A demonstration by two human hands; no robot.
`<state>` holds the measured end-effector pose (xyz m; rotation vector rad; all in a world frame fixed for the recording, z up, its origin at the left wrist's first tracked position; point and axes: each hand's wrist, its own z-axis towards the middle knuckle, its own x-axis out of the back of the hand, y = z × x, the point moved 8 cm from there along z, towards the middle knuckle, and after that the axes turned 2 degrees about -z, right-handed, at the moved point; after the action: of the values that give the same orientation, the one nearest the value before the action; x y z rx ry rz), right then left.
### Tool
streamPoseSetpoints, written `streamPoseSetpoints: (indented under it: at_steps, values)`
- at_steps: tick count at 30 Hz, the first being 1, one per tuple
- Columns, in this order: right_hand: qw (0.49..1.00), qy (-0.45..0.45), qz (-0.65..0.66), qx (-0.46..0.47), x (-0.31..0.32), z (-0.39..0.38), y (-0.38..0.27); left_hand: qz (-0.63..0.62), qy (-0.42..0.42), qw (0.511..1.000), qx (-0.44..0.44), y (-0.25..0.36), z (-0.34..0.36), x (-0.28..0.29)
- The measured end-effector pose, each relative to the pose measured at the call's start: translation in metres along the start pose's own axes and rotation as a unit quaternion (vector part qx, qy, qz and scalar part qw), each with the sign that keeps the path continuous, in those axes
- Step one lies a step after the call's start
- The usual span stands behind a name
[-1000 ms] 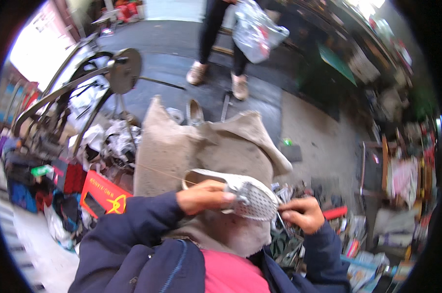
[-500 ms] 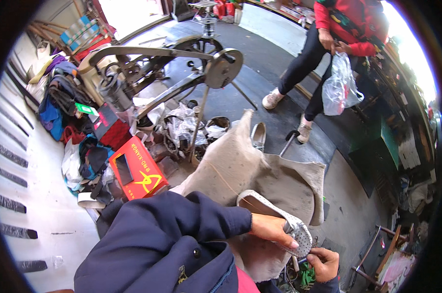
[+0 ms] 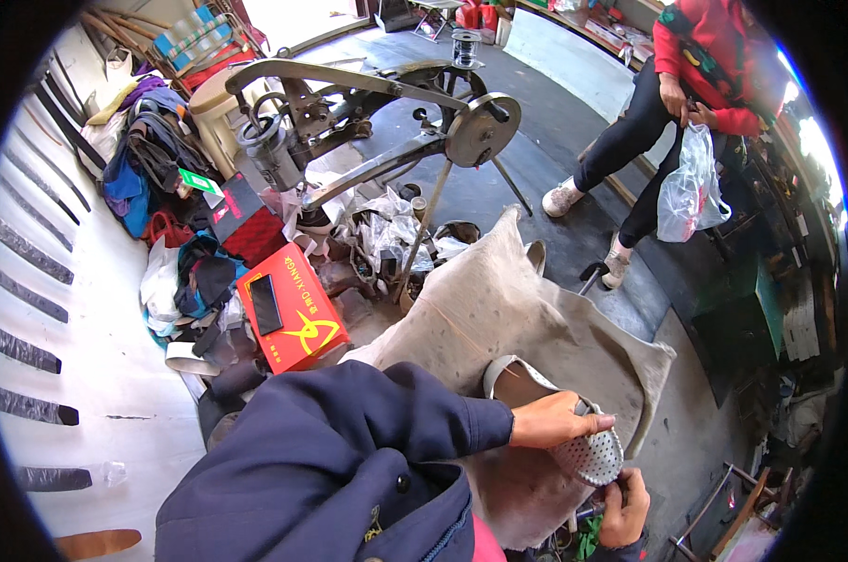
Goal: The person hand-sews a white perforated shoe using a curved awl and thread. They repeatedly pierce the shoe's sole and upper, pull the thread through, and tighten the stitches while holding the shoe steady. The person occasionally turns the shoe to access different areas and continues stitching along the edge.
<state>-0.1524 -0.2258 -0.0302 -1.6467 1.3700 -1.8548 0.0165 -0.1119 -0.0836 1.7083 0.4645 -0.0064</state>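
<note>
A white shoe with small perforations (image 3: 600,463) lies over the grey-beige cloth (image 3: 461,281) on my lap, its toe pointing to the lower right. My left hand (image 3: 557,421) grips its front part, thumb stretched along the upper. At the toe's edge, the fingers of my right hand (image 3: 626,511) are pinched together; what they hold, if anything, is too small to make out. A thin orange thread (image 3: 447,320) runs across the cloth toward the shoe.
An old hand-cranked sewing machine (image 3: 386,122) stands ahead. To the left are a red box (image 3: 291,314) with a dark phone (image 3: 265,304) on it and a heap of bags (image 3: 152,159). A person with a plastic bag (image 3: 691,187) stands far right.
The whole view has shifted, so everything sits more to the right. My left hand still grips the shoe; its toe has tilted, and my right hand remains at the toe's edge.
</note>
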Motion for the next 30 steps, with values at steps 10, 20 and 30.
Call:
streamPoseSetpoints:
  at_steps: [10,20,30]
  values:
    - [0.978,0.014,0.203,-0.056,0.001,0.028,0.052,-0.129,-0.058,0.990,0.029,-0.024,0.026,-0.003]
    - [0.990,0.103,-0.075,0.060,0.007,0.036,0.056,-0.189,-0.054,0.977,0.087,-0.021,0.026,-0.004]
    - [0.995,0.093,-0.033,0.016,0.000,0.033,0.077,-0.142,-0.022,0.980,0.137,-0.022,0.023,-0.003]
